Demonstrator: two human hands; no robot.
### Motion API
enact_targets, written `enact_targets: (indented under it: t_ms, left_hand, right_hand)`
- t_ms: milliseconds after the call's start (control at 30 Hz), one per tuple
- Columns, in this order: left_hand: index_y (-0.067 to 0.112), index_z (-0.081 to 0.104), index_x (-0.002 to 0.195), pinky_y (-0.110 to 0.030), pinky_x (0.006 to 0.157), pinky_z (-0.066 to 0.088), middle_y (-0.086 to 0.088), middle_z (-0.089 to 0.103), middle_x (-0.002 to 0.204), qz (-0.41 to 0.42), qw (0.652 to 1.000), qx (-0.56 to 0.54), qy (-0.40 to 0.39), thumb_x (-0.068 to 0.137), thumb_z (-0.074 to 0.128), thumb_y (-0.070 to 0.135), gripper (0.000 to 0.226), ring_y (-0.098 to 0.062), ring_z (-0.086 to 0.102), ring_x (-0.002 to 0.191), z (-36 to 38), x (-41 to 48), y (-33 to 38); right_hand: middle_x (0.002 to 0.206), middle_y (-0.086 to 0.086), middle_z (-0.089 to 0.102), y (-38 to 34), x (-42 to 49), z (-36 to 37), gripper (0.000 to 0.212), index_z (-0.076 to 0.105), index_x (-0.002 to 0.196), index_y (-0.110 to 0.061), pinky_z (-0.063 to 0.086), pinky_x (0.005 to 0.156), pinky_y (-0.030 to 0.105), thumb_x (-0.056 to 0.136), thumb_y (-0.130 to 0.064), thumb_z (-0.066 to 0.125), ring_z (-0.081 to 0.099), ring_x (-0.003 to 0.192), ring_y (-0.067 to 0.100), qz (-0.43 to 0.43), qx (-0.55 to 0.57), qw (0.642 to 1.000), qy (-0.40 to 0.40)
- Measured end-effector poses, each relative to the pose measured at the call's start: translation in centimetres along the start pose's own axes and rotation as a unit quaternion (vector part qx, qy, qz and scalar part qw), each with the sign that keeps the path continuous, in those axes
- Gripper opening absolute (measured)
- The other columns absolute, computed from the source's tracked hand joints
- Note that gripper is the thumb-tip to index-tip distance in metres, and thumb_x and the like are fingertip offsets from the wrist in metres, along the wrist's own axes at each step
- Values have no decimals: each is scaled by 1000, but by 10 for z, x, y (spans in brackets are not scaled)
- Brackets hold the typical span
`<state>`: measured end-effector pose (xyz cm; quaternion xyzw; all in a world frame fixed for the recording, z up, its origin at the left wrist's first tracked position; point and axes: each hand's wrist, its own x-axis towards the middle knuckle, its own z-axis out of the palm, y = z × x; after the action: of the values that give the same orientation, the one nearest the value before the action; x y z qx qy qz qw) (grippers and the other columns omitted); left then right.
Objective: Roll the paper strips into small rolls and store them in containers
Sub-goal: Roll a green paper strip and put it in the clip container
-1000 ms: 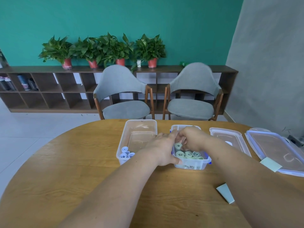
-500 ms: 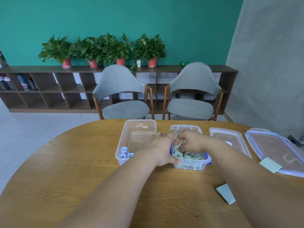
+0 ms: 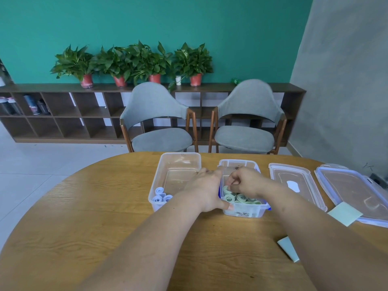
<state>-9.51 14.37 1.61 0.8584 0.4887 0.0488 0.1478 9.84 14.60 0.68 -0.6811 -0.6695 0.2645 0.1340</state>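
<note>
Two clear plastic containers stand side by side on the wooden table [image 3: 105,217]. The left container [image 3: 163,164] holds a few pale blue paper rolls [image 3: 160,195] at its near end. Several green paper rolls [image 3: 241,198] lie in the right container [image 3: 241,213], which has blue clips. My left hand [image 3: 206,190] grips this container's left wall, thumb on the front corner. My right hand [image 3: 245,181] reaches inside it, curled fingers pinching a green roll [image 3: 226,189] against the others. Two flat green strips lie to the right, one [image 3: 344,213] on a lid's edge and one [image 3: 288,248] partly hidden by my right forearm.
Two lids lie upside down to the right of the containers: a clear lid [image 3: 294,181] and a larger blue-rimmed lid [image 3: 352,190]. Two grey chairs [image 3: 159,122] stand beyond the table's far edge, with a low shelf and potted plants behind.
My right hand has sunk lower into the right container with the green roll, bringing it down among the other rolls. My left hand has stayed on the container's wall.
</note>
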Motion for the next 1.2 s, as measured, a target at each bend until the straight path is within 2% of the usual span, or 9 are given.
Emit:
enact_targets:
  t_ms: [133,267,400,533,667,767,933,1100,1200]
  left_hand:
    - [32,19,160,-46,111,45,-4,53,135,0,1000,7,-1,64,87,69,123,-26,40,137,0,1,0]
    - [31,20,160,-45,112,44,-4,54,137,3,1000,13,2,64,87,70,123,-26,39,138,0,1,0]
    - [26,22,160,-44,113,42,-2,57,138,13,1000,16,0,67,87,67,120,-24,36,139,-3,-1,3]
    - [26,22,161,-44,113,42,-2,57,139,13,1000,15,0,70,86,65,118,-24,36,139,-6,-5,5]
    - [26,16,164,-41,116,37,-2,54,143,19,1000,21,0,74,85,63,120,-25,34,142,-9,-9,9]
    - [25,10,166,-38,119,29,-4,50,147,23,999,34,-1,77,83,62,121,-26,31,144,-12,-12,12]
    - [22,18,163,-39,119,28,-5,53,143,31,998,50,-4,78,82,62,114,-28,32,143,-14,-13,16]
    - [22,19,163,-40,121,28,-4,54,144,34,998,58,-6,78,81,64,113,-27,32,142,-15,-12,15]
    - [22,18,163,-39,121,27,-4,53,145,35,998,59,-5,78,82,63,114,-27,31,144,-16,-13,15]
  right_hand:
    - [93,-6,76,-1,-2,-3,9,77,94,-28,55,77,24,93,-19,76,72,91,12,9,17,1000,-10]
    - [94,-6,74,0,-3,-1,9,78,102,-20,49,71,21,94,-22,76,69,88,11,18,22,1000,-11]
    - [102,-2,73,-4,-1,1,14,78,106,-19,59,83,32,94,-27,75,71,97,19,21,-24,999,-18]
    - [107,5,74,-7,-1,1,17,78,104,-16,60,91,41,96,-30,72,71,99,24,28,-49,998,-24]
    - [112,13,71,-10,-3,2,22,76,108,-10,57,87,38,99,-28,67,66,89,24,37,-66,997,-26]
    - [103,13,69,-12,-5,4,23,75,109,-5,54,81,33,101,-25,65,57,79,20,39,-69,997,-17]
    - [96,7,57,-15,-8,5,26,72,114,1,56,87,41,101,-18,61,53,77,21,39,-69,997,-4]
    - [97,6,60,-15,-8,5,23,75,112,-3,56,87,38,101,-16,60,55,79,20,35,-66,997,-5]
    - [99,18,66,-14,-6,6,26,71,115,2,56,86,41,100,-14,57,51,79,19,43,-64,997,-2]
